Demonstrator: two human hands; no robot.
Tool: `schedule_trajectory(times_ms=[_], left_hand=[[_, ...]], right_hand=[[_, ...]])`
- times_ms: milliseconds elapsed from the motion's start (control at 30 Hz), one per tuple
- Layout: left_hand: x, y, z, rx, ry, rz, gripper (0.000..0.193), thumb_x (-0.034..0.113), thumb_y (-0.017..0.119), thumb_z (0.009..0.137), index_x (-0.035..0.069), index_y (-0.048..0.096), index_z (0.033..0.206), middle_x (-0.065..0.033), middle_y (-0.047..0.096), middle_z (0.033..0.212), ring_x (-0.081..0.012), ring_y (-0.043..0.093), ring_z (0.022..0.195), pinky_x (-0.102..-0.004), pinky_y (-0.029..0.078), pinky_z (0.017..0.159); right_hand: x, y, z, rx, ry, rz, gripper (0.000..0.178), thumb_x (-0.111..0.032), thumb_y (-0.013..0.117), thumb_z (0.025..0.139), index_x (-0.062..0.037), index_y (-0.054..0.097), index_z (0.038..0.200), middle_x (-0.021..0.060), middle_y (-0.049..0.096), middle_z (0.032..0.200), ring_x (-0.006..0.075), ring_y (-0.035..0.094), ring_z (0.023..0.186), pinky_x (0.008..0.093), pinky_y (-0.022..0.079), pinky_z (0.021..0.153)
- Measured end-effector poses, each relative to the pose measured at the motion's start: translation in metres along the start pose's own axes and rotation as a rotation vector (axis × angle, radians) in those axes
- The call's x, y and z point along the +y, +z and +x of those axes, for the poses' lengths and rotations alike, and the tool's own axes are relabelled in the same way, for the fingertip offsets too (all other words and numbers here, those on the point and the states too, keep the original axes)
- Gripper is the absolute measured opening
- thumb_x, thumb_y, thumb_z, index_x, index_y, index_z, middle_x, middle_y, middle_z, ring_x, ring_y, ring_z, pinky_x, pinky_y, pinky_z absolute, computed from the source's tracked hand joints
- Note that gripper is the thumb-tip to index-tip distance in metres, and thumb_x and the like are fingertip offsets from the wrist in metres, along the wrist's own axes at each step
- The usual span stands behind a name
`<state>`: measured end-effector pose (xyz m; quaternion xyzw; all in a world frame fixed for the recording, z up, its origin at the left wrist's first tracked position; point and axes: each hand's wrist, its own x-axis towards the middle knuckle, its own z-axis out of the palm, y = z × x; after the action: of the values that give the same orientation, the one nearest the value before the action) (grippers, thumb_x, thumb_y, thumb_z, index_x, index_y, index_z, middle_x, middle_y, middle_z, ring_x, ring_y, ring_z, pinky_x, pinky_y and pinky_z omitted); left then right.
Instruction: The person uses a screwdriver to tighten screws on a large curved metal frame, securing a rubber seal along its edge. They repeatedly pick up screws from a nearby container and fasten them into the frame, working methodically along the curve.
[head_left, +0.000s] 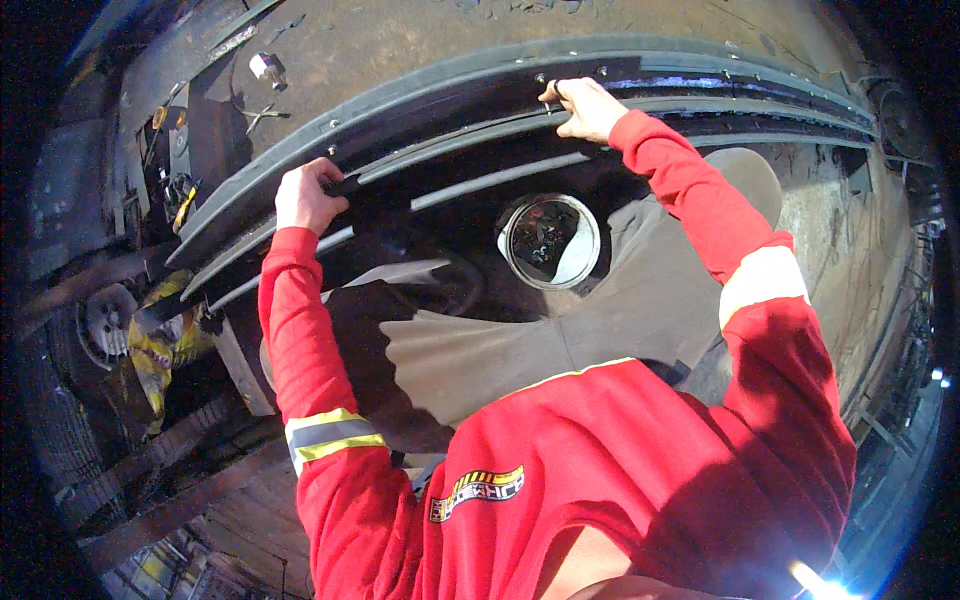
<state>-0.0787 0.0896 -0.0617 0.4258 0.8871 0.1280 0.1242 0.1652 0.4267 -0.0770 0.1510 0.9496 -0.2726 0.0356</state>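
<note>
Before us sits a round container with dark bits inside. Beyond it runs a long metal rail: left of the container, our left hand curls against it; slightly right, our right hand bends thumb and finger over it. We cannot make out what either grips

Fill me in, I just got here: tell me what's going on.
The left hand and the right hand are both at a long, dark rail, set well apart, their fingers bent. Whether either grips something small is unclear. Bolts stick up along the rail, some close to the hands. A bucket with small dark pieces inside sits on the near side.
</note>
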Motion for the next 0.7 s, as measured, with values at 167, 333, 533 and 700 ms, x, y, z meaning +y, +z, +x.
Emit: schedule_trajectory(times_ms=[167,333,533,700], left_hand=[[0.000,0.000,-0.001,-0.021,-0.007,-0.044,0.032,0.011,0.075,0.048,0.010,0.065,0.079,-0.0076,0.062,0.071,-0.0216,0.060,0.067,-0.0317,0.049,0.066],[-0.001,-0.002,-0.001,-0.026,-0.013,-0.048,0.032,0.011,0.075,0.048,0.009,0.065,0.079,-0.0073,0.060,0.069,-0.0213,0.059,0.066,-0.0321,0.049,0.065],[-0.001,-0.001,0.001,-0.023,0.007,-0.057,0.033,0.011,0.075,0.048,0.008,0.065,0.080,-0.0094,0.065,0.076,-0.0232,0.063,0.074,-0.0321,0.050,0.070],[-0.003,-0.002,0.001,-0.050,-0.011,-0.046,0.033,0.012,0.075,0.049,0.008,0.065,0.080,-0.0099,0.066,0.079,-0.0238,0.064,0.077,-0.0324,0.050,0.071]], right_hand=[[0.004,-0.014,0.012,-0.128,0.212,0.427,0.033,-0.027,0.073,0.075,-0.0008,0.066,0.094,0.0099,0.067,0.087,0.0146,0.060,0.081,0.0286,0.047,0.075],[0.021,0.001,0.028,-0.097,0.268,0.334,0.025,-0.023,0.067,0.079,-0.0021,0.068,0.093,0.0116,0.068,0.089,0.0182,0.062,0.082,0.0316,0.047,0.078],[0.036,0.006,0.039,-0.200,0.212,0.351,0.025,-0.024,0.067,0.079,-0.0047,0.071,0.094,0.0111,0.069,0.089,0.0186,0.062,0.082,0.0326,0.046,0.080],[0.030,-0.006,0.036,-0.230,0.192,0.326,0.030,-0.025,0.069,0.081,0.0000,0.068,0.097,0.0092,0.069,0.092,0.0159,0.062,0.086,0.0310,0.046,0.083]])
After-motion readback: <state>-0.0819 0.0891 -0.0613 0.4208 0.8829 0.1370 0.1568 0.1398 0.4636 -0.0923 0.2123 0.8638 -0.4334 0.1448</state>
